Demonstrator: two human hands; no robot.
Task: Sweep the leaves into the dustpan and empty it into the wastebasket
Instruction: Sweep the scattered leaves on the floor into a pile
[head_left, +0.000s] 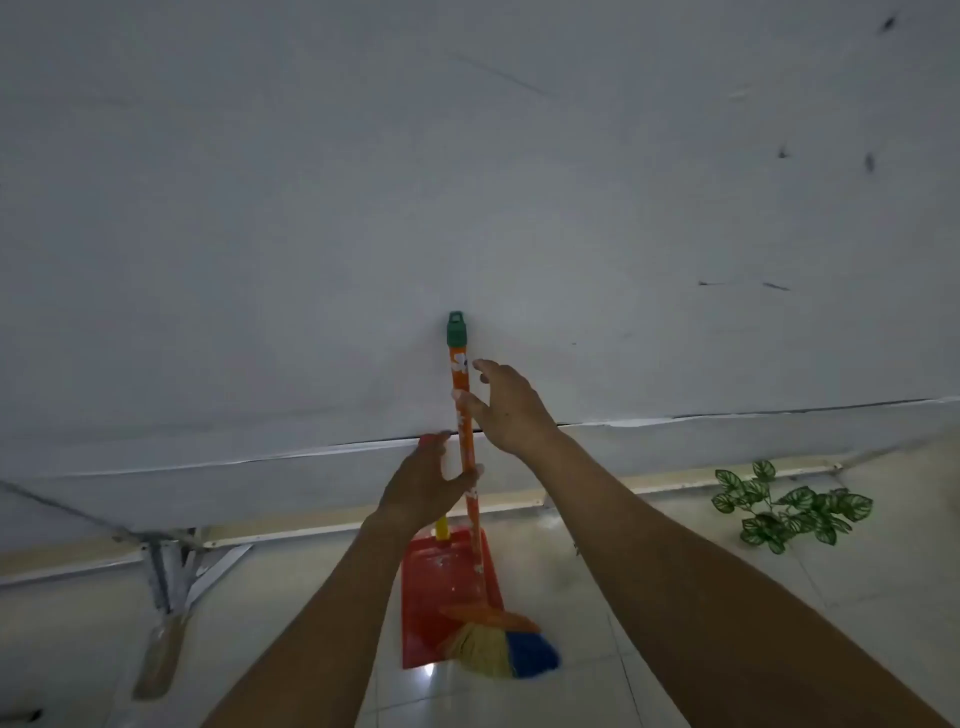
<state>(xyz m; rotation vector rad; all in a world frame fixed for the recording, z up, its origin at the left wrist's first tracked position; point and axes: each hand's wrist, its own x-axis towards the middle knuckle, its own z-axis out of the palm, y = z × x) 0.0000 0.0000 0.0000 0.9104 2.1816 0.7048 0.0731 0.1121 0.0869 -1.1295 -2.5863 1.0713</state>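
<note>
**A:** What can you see of me here?

**B:** Only your arms and hands. Your left forearm (332, 597) is bare from the bottom edge of the view up to the wrist. Your right forearm (701, 561) is bare the same way, and it looks long and slim.

**A:** And the hands?

**B:** Your left hand (426, 486) is uncovered and narrow across the back. Your right hand (511, 410) is uncovered too, with knuckles and tendons standing out on its back and a short nail on the thumb (461, 397).

**A:** Any markings?

**B:** One small dark speck sits at the lower edge of your right forearm. The light is too dim to tell what it is.
</note>
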